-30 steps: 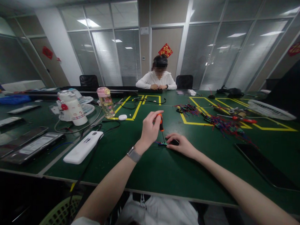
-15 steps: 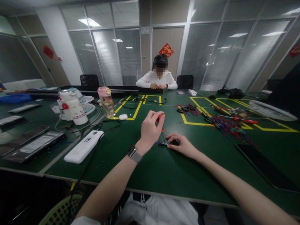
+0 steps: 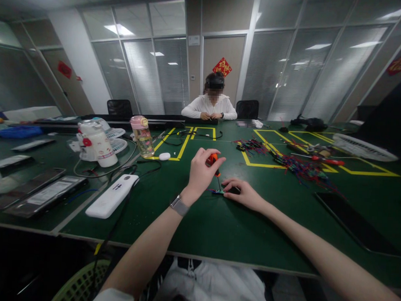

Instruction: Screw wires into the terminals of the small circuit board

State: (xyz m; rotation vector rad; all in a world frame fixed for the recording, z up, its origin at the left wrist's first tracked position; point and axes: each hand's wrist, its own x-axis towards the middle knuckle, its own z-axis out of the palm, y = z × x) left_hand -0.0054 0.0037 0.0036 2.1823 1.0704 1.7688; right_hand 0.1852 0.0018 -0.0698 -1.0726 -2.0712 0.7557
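Observation:
My left hand (image 3: 201,171) grips a small screwdriver (image 3: 214,163) with an orange and black handle, held upright. Its thin shaft points down onto a small blue and green electronic part (image 3: 216,192) lying on the green table (image 3: 198,220). My right hand (image 3: 243,193) lies flat on the table just right of that part, fingers pressing on a small dark piece attached to it. A watch sits on my left wrist.
A white power strip (image 3: 111,196), phones (image 3: 41,193), a white jar (image 3: 97,143) and a pink-lidded bottle (image 3: 142,136) stand to the left. Coloured wire bundles (image 3: 298,168) and a red-handled tool (image 3: 328,161) lie at the right. A dark tablet (image 3: 356,222) is near right. A person (image 3: 210,104) sits across.
My left fingers have shifted around the screwdriver handle, turning it in place. The right hand and the part have stayed where they were.

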